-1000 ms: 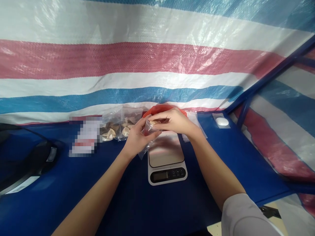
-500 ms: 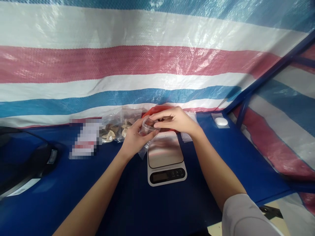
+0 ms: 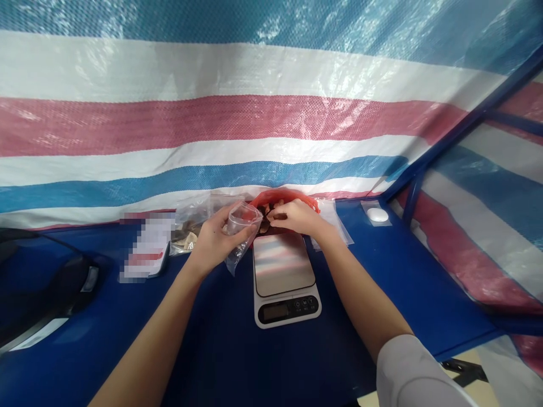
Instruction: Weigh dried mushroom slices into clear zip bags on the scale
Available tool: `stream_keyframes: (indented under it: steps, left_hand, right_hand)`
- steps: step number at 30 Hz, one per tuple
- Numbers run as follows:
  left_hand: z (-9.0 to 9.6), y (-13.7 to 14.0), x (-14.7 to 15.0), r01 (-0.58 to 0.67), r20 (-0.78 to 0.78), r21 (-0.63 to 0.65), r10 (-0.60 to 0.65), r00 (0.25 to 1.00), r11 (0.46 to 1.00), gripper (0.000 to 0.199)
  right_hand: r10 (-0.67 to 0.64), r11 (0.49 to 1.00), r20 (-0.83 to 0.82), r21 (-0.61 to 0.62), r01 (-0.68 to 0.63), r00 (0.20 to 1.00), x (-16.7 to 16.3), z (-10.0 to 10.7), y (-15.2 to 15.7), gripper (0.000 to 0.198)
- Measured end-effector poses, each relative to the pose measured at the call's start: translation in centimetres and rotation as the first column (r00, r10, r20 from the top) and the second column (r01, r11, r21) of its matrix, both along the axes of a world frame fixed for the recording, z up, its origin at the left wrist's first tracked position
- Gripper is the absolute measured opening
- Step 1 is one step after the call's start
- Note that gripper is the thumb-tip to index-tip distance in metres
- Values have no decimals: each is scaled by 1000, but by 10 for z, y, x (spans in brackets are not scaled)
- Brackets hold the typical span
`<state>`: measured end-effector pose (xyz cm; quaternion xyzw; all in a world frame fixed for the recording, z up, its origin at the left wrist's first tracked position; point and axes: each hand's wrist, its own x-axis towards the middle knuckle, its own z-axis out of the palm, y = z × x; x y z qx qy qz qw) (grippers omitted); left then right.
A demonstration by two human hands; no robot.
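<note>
I see the left hand (image 3: 217, 240) grip the clear bag (image 3: 238, 251), mouth open, near the scale (image 3: 285, 268). The right hand (image 3: 294, 217) is at the pieces (image 3: 263, 225) in the red bag (image 3: 271, 196); whether it pinches any I cannot tell.

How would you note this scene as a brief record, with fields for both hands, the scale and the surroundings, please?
Left hand: holds an open clear bag
Right hand: at the brown pieces in the red bag; grip unclear
Scale: on the blue table, in front of the red bag; display unreadable
Left side: filled clear bag
Right side: flat clear plastic; white oval item
</note>
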<state>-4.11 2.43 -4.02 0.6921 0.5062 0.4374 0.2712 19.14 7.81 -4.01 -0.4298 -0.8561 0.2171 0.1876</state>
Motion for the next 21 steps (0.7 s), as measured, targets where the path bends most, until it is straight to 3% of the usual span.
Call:
stream_keyframes:
  steps: [7,12,15,21]
  left_hand:
    - [-9,7,-4,88,-37,22,-87,996,996,54]
    - [-15,8,-5,95,-25,20,-94,995,995,54]
    - [-18,8,-6,95,-18,7,-95,995,995,58]
    - [-13,5,-3,123,-30,-35,-124,992,992,56]
  right_hand:
    - [-178,984,147,45,173,973,-8,0,7,20]
    - [-283,954,202,160,254,938,-11,2,13,24]
    - [-294,948,246,199,249,923,-15,-2,14,26]
    - [-189,975,307,173,141,933,-23,-10,17,37]
